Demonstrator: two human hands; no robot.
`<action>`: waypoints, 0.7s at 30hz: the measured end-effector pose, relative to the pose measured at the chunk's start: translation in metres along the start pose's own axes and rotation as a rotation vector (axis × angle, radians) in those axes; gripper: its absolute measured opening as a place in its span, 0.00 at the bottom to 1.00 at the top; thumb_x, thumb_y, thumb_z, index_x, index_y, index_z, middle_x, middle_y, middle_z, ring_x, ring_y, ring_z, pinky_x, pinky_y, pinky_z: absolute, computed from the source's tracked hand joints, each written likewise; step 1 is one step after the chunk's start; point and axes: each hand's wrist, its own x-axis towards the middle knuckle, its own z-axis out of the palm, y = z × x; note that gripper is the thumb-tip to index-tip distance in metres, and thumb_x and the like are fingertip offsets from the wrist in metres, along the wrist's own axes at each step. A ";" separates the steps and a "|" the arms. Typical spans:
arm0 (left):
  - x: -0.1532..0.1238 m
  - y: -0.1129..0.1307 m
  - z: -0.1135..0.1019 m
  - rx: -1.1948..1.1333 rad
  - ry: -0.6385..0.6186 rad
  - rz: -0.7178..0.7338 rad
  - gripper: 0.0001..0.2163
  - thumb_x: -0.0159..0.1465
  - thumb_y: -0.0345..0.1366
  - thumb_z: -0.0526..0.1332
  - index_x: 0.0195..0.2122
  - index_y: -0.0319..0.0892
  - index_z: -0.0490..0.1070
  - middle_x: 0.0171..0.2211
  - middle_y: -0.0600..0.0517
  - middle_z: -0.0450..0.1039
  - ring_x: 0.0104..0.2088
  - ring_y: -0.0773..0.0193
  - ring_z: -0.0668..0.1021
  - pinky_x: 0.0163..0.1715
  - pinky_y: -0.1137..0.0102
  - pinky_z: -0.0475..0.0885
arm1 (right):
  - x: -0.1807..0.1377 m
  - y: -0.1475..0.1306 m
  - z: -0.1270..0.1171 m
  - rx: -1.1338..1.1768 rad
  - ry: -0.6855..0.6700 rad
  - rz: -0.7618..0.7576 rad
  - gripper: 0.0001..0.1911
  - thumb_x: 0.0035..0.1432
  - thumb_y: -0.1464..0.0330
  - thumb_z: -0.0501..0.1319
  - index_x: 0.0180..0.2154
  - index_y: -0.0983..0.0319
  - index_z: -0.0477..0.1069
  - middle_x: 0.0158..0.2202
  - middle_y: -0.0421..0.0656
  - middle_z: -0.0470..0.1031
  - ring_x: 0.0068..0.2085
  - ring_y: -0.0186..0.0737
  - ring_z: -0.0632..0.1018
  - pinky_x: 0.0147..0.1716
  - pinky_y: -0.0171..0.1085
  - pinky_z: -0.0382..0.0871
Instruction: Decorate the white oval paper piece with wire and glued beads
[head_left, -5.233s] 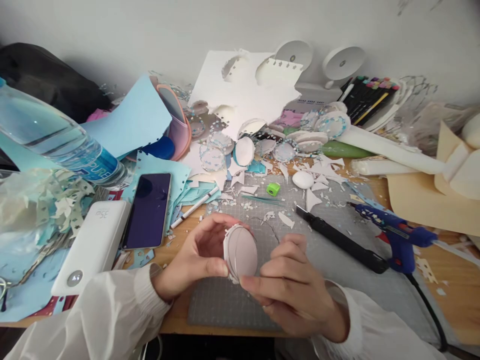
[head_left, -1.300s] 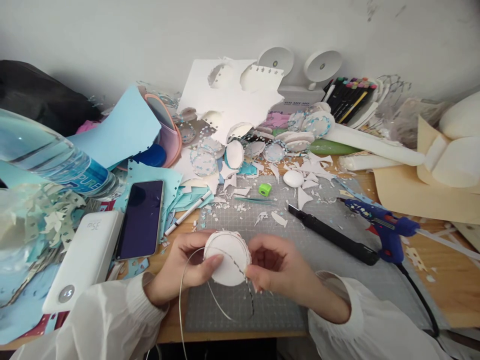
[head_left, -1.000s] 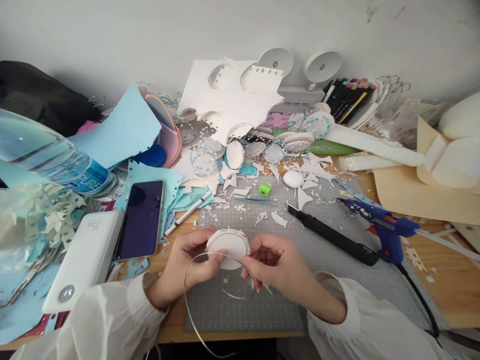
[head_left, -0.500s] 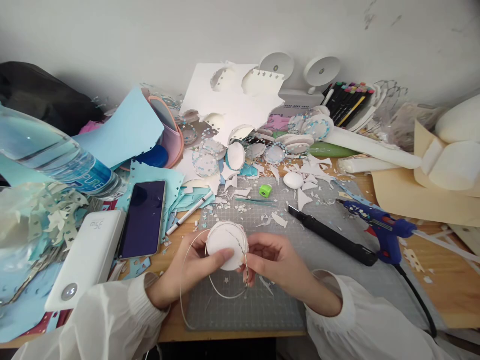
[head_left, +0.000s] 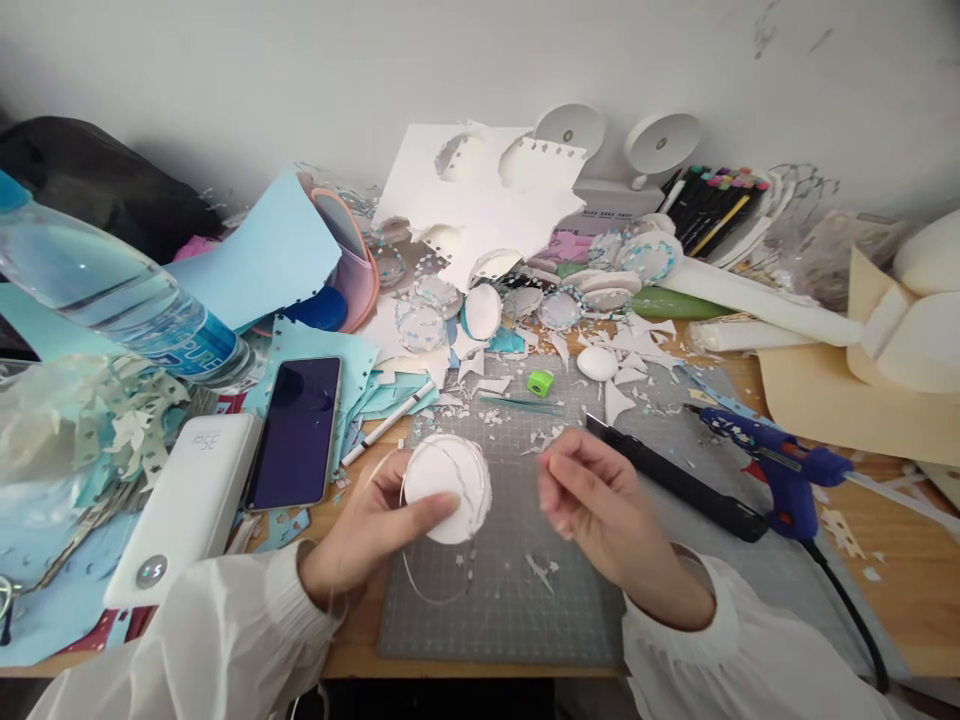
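My left hand [head_left: 375, 535] grips a round white disc [head_left: 439, 475], thumb flat on its face and fingers behind it. A thin pale cord [head_left: 433, 602] loops across the disc and hangs below it. To the right, apart from the disc, my right hand [head_left: 600, 505] is raised with thumb and fingertips pinched together. Whatever lies between those fingertips, if anything, is too small to tell. Beneath both hands spreads a grey cutting mat [head_left: 502, 620], with small white paper scraps on it. A black utility knife [head_left: 682, 480] lies close beyond my right hand.
On the right lies a blue glue gun [head_left: 787, 460] with its cable. At left are a phone [head_left: 294, 435], a white power bank [head_left: 184, 510] and a tilted water bottle [head_left: 127, 290]. Several decorated discs [head_left: 420, 322] and cut paper [head_left: 480, 205] crowd the back. A green sharpener-like piece [head_left: 540, 382] sits mid-mat.
My right hand has come off the cord at the disc's edge and moved right and slightly up. The disc stays in my left hand. The view has shifted slightly.
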 end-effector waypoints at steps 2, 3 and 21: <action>0.000 0.005 0.003 0.050 -0.089 -0.001 0.09 0.56 0.41 0.70 0.31 0.40 0.78 0.28 0.51 0.76 0.28 0.64 0.74 0.29 0.72 0.70 | 0.001 0.001 -0.002 -0.037 0.070 -0.041 0.17 0.60 0.58 0.64 0.26 0.61 0.69 0.16 0.34 0.67 0.15 0.25 0.62 0.14 0.26 0.55; 0.000 0.007 0.005 0.079 -0.140 0.006 0.08 0.57 0.40 0.69 0.31 0.40 0.78 0.27 0.51 0.76 0.28 0.64 0.74 0.29 0.72 0.70 | 0.001 0.002 -0.003 -0.082 0.055 -0.045 0.20 0.62 0.56 0.61 0.23 0.62 0.67 0.15 0.34 0.65 0.15 0.25 0.62 0.14 0.27 0.54; 0.013 0.003 0.003 -0.361 0.094 0.043 0.12 0.66 0.39 0.63 0.27 0.39 0.71 0.24 0.55 0.62 0.26 0.70 0.64 0.29 0.74 0.63 | -0.004 0.011 -0.005 -0.257 0.019 0.041 0.21 0.52 0.50 0.67 0.26 0.62 0.69 0.19 0.35 0.63 0.16 0.25 0.61 0.12 0.28 0.56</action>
